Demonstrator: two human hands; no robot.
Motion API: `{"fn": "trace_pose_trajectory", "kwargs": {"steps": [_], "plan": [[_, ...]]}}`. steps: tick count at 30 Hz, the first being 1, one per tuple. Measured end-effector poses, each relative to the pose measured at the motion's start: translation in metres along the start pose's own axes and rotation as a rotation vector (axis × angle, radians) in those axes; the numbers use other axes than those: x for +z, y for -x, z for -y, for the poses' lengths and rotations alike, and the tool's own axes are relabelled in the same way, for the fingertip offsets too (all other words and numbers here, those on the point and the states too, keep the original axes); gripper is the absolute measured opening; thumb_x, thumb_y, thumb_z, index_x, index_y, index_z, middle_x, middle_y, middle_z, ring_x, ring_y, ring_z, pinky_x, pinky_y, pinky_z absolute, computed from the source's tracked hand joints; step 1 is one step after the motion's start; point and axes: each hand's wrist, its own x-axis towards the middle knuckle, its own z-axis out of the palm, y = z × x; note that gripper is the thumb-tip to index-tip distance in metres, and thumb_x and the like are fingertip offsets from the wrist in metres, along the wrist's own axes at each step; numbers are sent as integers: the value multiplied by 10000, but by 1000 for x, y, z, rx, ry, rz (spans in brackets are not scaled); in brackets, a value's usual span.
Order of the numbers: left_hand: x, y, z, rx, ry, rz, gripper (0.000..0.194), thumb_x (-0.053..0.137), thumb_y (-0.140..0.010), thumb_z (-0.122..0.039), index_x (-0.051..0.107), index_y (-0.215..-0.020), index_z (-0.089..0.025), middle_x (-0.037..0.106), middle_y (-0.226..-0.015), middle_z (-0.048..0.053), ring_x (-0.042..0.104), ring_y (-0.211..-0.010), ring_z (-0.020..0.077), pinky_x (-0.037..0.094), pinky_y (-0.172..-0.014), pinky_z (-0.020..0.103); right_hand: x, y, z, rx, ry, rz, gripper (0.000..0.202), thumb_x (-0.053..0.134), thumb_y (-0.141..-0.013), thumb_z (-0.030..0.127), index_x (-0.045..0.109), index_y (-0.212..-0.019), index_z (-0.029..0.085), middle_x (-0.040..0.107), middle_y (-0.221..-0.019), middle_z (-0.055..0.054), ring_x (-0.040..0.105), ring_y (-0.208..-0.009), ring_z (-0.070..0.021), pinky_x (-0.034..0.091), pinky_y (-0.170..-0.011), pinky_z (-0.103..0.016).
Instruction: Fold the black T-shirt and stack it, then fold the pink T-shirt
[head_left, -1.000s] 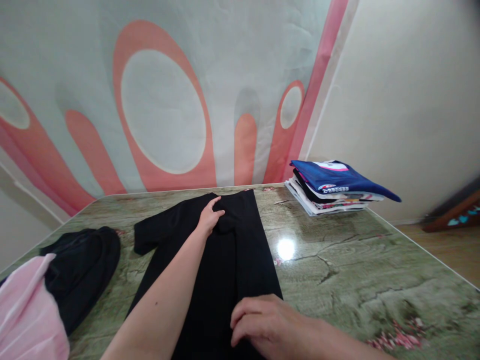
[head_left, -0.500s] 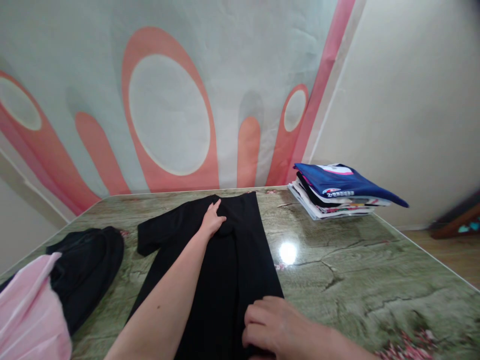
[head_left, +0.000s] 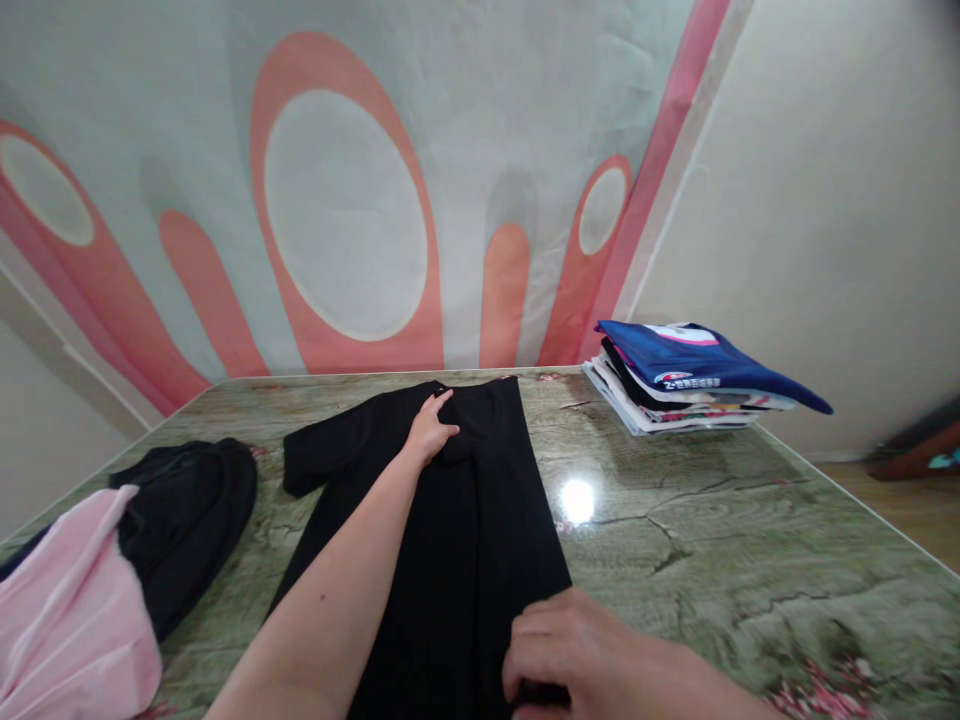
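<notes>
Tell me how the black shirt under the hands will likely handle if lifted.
The black shirt looks floppy: its cloth creases near the left hand, so it would probably sag. It seems thin and likely light, lying nearly flat on the table.

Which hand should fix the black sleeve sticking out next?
Probably the left hand: it's high on the black shirt, nearer its sleeve; the right hand is low on the other side.

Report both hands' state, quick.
Left hand: open, resting on the black shirt near its top edge.
Right hand: fingers curled at the shirt's side; grip cannot be told.
</notes>
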Motion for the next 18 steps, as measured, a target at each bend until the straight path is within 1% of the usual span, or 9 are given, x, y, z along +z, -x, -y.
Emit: {"fn": "trace_pose_trajectory", "kwargs": {"steps": [2, 4, 6, 8, 10, 11, 13, 16, 18], "plan": [[1, -1, 1, 1, 6, -9, 734, 730, -652, -81, 522, -1332, -260, 317, -1508, 96, 344, -1360, 260, 250, -1114, 339, -7, -4, -8, 53, -63, -112, 90, 541, -898, 265, 614, -889, 212, 641, -805, 11, 583, -763, -113, 426, -703, -226], [1, -1, 2, 0, 6, -13, 714, 732, -648, -88, 539, -1313, -259, 328, -1504, 87, 347, -1358, 257, 249, -1116, 337, -18, -14, -32, 125, -53, -274, 151, 470, -921, 194, 620, -927, 201, 639, -857, -16, 581, -819, -130, 440, -740, -250], [1, -1, 2, 2, 5, -19, 714, 733, -640, -84, 543, -1309, -246, 337, -1500, 90, 345, -1359, 259, 247, -1118, 339, -32, -30, -70, 178, 11, -412, 202, 452, -902, 133, 619, -998, 195, 631, -956, -43, 579, -897, -148, 454, -802, -284], [1, -1, 3, 8, 4, -27, 726, 728, -637, -78, 532, -1320, -224, 340, -1497, 105, 343, -1360, 263, 247, -1120, 343, -47, -51, -115, 237, 126, -507, 247, 459, -859, 82, 630, -1002, 187, 624, -998, -58, 574, -956, -168, 455, -861, -314], [1, -2, 4, 20, -3, -36, 730, 722, -637, -81, 523, -1328, -209, 352, -1489, 114, 343, -1360, 265, 249, -1122, 343, -57, -76, -158, 320, 217, -576, 308, 431, -833, 42, 637, -1020, 175, 618, -1059, -81, 567, -1017, -183, 444, -918, -332], [1, -3, 5, 31, -11, -44, 728, 716, -640, -84, 520, -1330, -205, 362, -1483, 115, 342, -1361, 264, 249, -1123, 342, -58, -90, -176, 366, 245, -593, 351, 412, -822, 25, 633, -1056, 166, 611, -1097, -93, 564, -1041, -187, 438, -938, -332], [2, -5, 8, 58, -33, -63, 718, 694, -649, -79, 515, -1334, -202, 390, -1467, 110, 336, -1365, 251, 253, -1126, 333, -54, -118, -202, 469, 259, -613, 446, 382, -805, -1, 589, -1174, 138, 582, -1193, -115, 549, -1104, -180, 417, -985, -315], [6, -11, 10, 86, -61, -82, 718, 655, -649, -45, 510, -1337, -195, 410, -1454, 100, 331, -1369, 228, 259, -1126, 312, -38, -152, -223, 554, 269, -620, 537, 368, -805, -5, 466, -1328, 71, 492, -1344, -165, 466, -1238, -204, 358, -1055, -340], [10, -18, 11, 91, -72, -80, 724, 644, -642, -31, 510, -1337, -183, 401, -1459, 103, 333, -1368, 230, 263, -1125, 302, -30, -165, -232, 572, 272, -611, 549, 370, -823, 9, 416, -1369, 47, 442, -1398, -189, 407, -1297, -233, 311, -1088, -383]]}}
